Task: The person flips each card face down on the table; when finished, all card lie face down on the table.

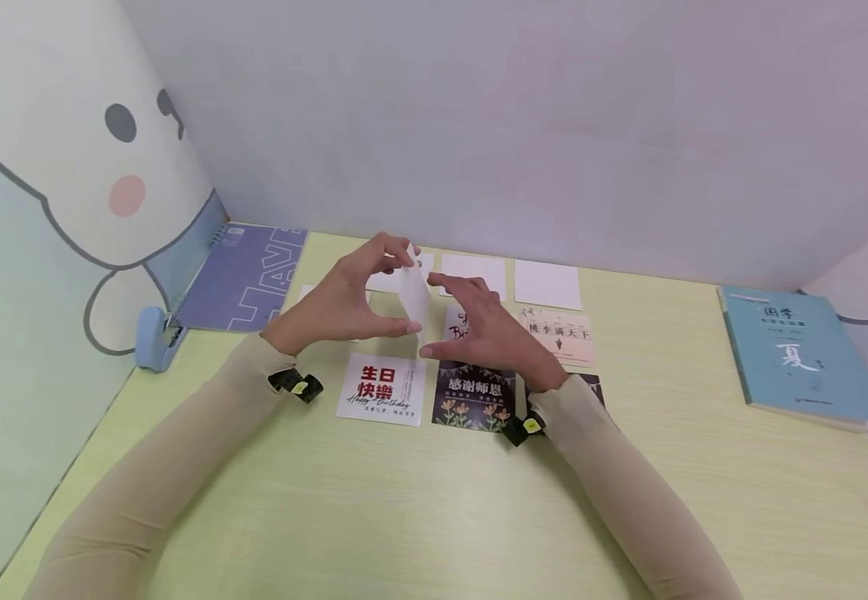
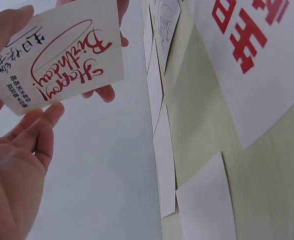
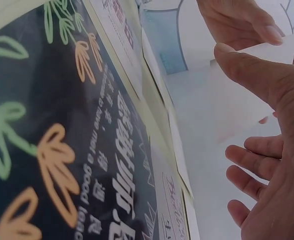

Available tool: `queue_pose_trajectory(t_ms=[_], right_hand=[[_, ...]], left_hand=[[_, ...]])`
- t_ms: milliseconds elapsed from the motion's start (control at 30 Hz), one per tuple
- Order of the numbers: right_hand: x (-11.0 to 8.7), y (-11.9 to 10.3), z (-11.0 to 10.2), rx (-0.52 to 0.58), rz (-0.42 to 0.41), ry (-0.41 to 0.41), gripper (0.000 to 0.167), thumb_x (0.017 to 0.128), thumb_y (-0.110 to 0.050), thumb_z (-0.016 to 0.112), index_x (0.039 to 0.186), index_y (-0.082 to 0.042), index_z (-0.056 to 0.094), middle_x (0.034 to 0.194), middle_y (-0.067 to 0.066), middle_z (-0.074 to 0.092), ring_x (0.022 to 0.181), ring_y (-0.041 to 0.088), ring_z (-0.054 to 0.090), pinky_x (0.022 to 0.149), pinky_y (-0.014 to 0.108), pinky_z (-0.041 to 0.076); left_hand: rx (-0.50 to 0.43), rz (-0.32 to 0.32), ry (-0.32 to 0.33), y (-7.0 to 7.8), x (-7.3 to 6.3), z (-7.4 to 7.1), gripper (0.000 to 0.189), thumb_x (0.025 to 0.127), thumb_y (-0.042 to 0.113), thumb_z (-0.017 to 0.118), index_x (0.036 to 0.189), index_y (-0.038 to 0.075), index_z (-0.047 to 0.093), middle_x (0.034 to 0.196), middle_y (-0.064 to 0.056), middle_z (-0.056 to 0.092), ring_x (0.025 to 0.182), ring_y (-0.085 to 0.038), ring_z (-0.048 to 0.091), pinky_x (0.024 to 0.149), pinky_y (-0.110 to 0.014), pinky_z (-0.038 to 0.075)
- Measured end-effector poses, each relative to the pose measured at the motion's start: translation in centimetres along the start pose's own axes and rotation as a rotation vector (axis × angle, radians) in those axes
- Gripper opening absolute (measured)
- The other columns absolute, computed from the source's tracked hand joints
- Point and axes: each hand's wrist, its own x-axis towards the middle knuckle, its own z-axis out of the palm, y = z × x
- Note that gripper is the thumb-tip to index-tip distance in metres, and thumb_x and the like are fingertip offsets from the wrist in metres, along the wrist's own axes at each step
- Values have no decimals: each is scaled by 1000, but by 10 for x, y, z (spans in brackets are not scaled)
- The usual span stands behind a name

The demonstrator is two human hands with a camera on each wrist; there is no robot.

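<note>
My left hand (image 1: pixel 344 292) holds a thin white card (image 1: pixel 414 296) on its edge above the table, thumb below and fingers above. In the left wrist view the card (image 2: pixel 72 55) shows a red "Happy Birthday!" print; its back (image 3: pixel 241 100) looks blank in the right wrist view. Close beside the card, my right hand (image 1: pixel 479 325) has thumb and fingers spread apart. The right fingers (image 3: pixel 259 155) stand off the card; thumb contact is unclear. Below lie a white birthday card (image 1: pixel 381 390) with red characters and a black card (image 1: pixel 473 398) with flowers.
Along the wall lie white cards (image 1: pixel 548 283), face blank. A pale pink card (image 1: pixel 565 337) and another dark card sit partly behind the right arm. A purple notebook (image 1: pixel 239 271) and blue stapler-like object (image 1: pixel 152 337) are left; a teal book (image 1: pixel 801 354) is right.
</note>
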Motion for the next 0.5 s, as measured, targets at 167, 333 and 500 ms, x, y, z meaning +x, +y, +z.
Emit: queue_pose_trajectory(t_ms=[167,333,500], right_hand=[[1,0,2,0,-23,21,96,83,-48,90,163,-20,43,166,3,49,148,30,41,120,61,36],[2,1,4,-7,-48,47,94,81,-43,93,159,-14,48,161,8,52,144,30,44,119,57,41],[3,1,4,-51,-29,34,94,78,-40,93,157,-10,51,160,12,51,142,33,43,118,58,39]], left_hand=[[-26,-9,18,0,-2,-1,71,75,18,99,125,10,48,147,-12,56,142,-26,55,121,-49,47],[-9,-23,-4,-1,-6,-4,76,74,19,99,129,11,47,143,-10,55,129,-24,57,114,-48,49],[124,-114,-123,-7,-12,-12,91,72,28,99,145,17,46,148,-5,52,123,-25,55,102,-47,46]])
